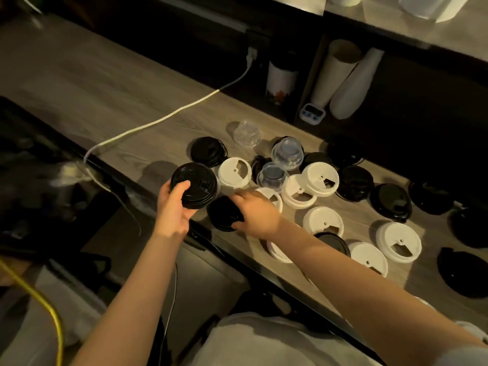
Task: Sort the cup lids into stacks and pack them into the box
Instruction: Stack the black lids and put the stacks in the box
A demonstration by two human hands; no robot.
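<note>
The left hand (174, 204) holds a black lid (194, 184), thumb on top. The right hand (254, 211), palm down, pinches a second black lid (221, 212) on the tabletop (105, 101).

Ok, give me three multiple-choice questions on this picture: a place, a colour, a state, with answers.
1. Where is the small white digital timer?
A. Beside the tall white cup stacks at the back.
B. In a hand.
C. On a lid.
2. What colour is the round plastic lid at the right hand?
A. White.
B. Clear.
C. Black.
3. What is the left hand doing?
A. Lying flat.
B. Gripping a stack of black plastic lids.
C. Hanging empty.
Answers: 1 A, it stands beside them; 2 C, dark against the wooden counter; 3 B, its thumb lies on top.
</note>
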